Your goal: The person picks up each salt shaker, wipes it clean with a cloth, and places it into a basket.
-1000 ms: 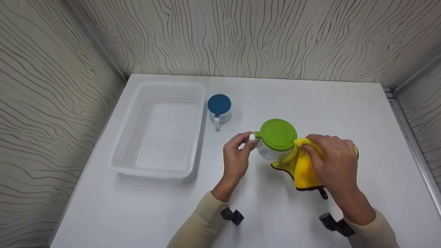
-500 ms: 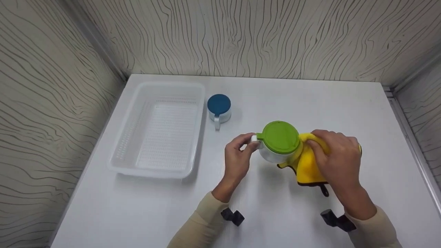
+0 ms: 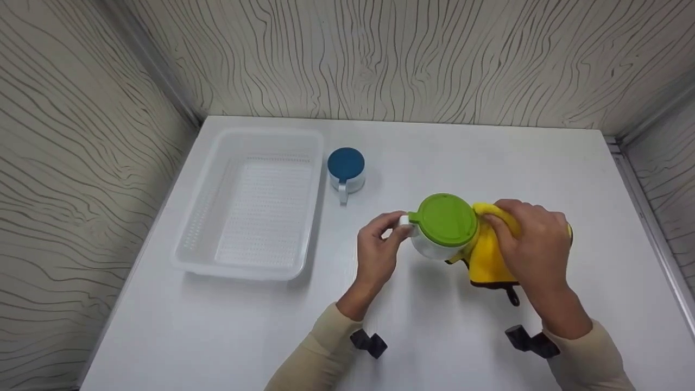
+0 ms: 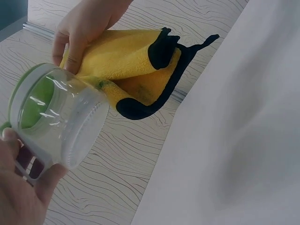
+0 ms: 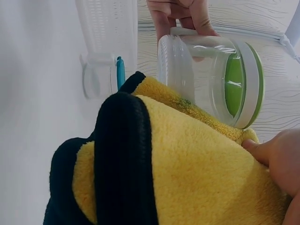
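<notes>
My left hand (image 3: 377, 250) grips the white handle of a clear jar (image 4: 70, 117) with a green lid (image 3: 447, 220). The jar is held up off the table, as the left wrist view shows. In my right hand (image 3: 537, 244) is a yellow cloth (image 5: 197, 164) with black edging, pinched between thumb and fingers. The cloth touches the jar's side, opposite the handle, and its loose part hangs down with a black loop. A dark greenish smudge marks the cloth near the jar in both wrist views. Part of the jar's right side is hidden behind the cloth.
A white perforated plastic basket (image 3: 307, 239) stands on the left of the white table (image 3: 228, 331). Beside it, toward the back, sits a smaller clear jar with a blue lid (image 3: 346, 164), its handle facing me. Wood-patterned walls (image 3: 369, 65) border the table at the back and sides.
The green-lidded jar and my left hand have shifted slightly right and a little toward me. My right hand with the yellow cloth has moved right and slightly away. The blue-lidded jar stays put.
</notes>
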The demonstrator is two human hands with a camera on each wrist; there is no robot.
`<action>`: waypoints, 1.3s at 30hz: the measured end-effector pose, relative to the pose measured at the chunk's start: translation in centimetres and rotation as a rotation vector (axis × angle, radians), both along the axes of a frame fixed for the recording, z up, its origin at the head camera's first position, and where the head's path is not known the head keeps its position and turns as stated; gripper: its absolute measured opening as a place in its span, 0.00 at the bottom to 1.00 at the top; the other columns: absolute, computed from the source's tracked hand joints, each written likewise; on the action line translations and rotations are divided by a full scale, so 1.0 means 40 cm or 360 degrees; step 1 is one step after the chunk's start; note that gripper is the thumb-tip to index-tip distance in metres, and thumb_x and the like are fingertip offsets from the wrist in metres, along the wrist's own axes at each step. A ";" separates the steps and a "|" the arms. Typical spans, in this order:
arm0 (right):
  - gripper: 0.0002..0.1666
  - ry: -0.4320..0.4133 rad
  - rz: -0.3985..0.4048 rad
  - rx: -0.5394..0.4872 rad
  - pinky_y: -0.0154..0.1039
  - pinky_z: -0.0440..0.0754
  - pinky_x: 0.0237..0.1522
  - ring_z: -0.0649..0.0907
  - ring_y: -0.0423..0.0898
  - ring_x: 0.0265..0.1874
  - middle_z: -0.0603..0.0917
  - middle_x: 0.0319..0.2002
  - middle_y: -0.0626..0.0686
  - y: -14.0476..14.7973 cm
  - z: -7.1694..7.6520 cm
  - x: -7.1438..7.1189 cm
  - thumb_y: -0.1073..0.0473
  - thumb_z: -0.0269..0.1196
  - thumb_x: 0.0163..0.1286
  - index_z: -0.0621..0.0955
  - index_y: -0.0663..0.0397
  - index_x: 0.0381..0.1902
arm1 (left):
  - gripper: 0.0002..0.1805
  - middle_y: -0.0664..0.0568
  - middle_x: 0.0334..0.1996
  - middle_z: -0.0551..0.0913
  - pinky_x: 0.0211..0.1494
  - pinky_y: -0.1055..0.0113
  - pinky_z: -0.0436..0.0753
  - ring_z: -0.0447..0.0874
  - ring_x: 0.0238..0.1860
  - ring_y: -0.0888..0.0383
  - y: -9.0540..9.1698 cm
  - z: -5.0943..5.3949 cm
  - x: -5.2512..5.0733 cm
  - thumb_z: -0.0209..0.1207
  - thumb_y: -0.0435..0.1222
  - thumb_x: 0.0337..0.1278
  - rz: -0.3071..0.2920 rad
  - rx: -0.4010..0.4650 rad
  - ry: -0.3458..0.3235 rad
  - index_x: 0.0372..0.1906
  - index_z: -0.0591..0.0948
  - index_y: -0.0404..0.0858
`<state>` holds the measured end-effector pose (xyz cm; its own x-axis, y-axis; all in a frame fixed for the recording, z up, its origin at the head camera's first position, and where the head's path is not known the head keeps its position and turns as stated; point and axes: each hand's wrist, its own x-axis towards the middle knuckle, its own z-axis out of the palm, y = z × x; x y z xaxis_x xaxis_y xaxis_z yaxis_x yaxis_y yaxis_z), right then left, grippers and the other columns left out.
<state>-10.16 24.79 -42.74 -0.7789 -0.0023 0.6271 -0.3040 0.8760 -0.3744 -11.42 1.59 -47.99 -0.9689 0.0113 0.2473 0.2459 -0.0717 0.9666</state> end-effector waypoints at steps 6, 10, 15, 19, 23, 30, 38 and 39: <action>0.15 -0.0027 -0.0026 -0.0015 0.51 0.67 0.33 0.84 0.64 0.31 0.88 0.34 0.65 0.007 0.001 0.000 0.62 0.76 0.59 0.85 0.65 0.40 | 0.11 0.48 0.44 0.87 0.53 0.64 0.87 0.85 0.47 0.58 -0.001 -0.001 -0.001 0.64 0.28 0.65 0.0012 0.0007 -0.0020 0.50 0.86 0.32; 0.15 -0.0028 -0.0026 -0.0007 0.52 0.68 0.34 0.84 0.64 0.31 0.88 0.34 0.65 0.009 0.007 0.005 0.62 0.77 0.58 0.86 0.65 0.40 | 0.11 0.49 0.44 0.87 0.53 0.65 0.86 0.85 0.47 0.58 -0.001 -0.003 -0.004 0.63 0.28 0.65 0.0028 0.0010 -0.0030 0.50 0.86 0.33; 0.16 -0.0047 -0.0013 0.0013 0.52 0.68 0.34 0.84 0.64 0.32 0.88 0.34 0.64 0.013 0.016 0.015 0.63 0.77 0.57 0.86 0.65 0.40 | 0.10 0.48 0.44 0.87 0.53 0.65 0.86 0.85 0.47 0.58 -0.001 -0.004 -0.007 0.63 0.28 0.66 0.0043 0.0025 -0.0036 0.50 0.86 0.33; 0.15 -0.0078 0.0005 -0.0015 0.52 0.68 0.35 0.84 0.64 0.32 0.88 0.35 0.65 0.018 0.023 0.027 0.64 0.78 0.57 0.86 0.65 0.40 | 0.10 0.46 0.44 0.87 0.53 0.65 0.86 0.86 0.48 0.56 -0.001 -0.005 -0.007 0.62 0.28 0.67 0.0058 0.0049 -0.0053 0.50 0.85 0.31; 0.15 -0.0105 0.0038 -0.0046 0.51 0.67 0.35 0.84 0.64 0.30 0.88 0.34 0.65 0.022 0.029 0.038 0.65 0.77 0.56 0.86 0.66 0.40 | 0.11 0.46 0.44 0.86 0.54 0.65 0.86 0.85 0.49 0.56 -0.001 -0.005 -0.008 0.62 0.29 0.67 0.0072 0.0061 -0.0090 0.51 0.85 0.32; 0.14 -0.0141 0.0086 -0.0063 0.50 0.67 0.35 0.82 0.62 0.28 0.88 0.34 0.65 0.026 0.042 0.058 0.66 0.76 0.57 0.85 0.66 0.40 | 0.12 0.47 0.45 0.86 0.54 0.66 0.86 0.85 0.50 0.55 0.000 -0.001 -0.009 0.63 0.30 0.66 0.0087 0.0074 -0.0104 0.52 0.85 0.32; 0.13 -0.0197 0.0125 -0.0065 0.51 0.69 0.36 0.81 0.57 0.27 0.88 0.33 0.62 0.012 0.064 0.087 0.65 0.76 0.56 0.86 0.63 0.38 | 0.12 0.49 0.45 0.86 0.53 0.65 0.86 0.85 0.50 0.56 0.002 -0.005 -0.012 0.63 0.30 0.67 0.0104 0.0082 -0.0147 0.53 0.85 0.34; 0.13 -0.0215 0.0127 -0.0064 0.50 0.69 0.35 0.80 0.56 0.27 0.88 0.32 0.61 0.009 0.065 0.091 0.65 0.76 0.56 0.86 0.62 0.38 | 0.12 0.49 0.45 0.86 0.53 0.65 0.86 0.85 0.50 0.56 0.003 -0.006 -0.012 0.63 0.30 0.67 0.0106 0.0082 -0.0148 0.53 0.85 0.34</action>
<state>-6.53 25.14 -40.12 -0.8547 -0.0446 0.5172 -0.3164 0.8347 -0.4508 -11.89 1.71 -48.22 -0.9858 -0.0640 0.1551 0.1614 -0.1084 0.9809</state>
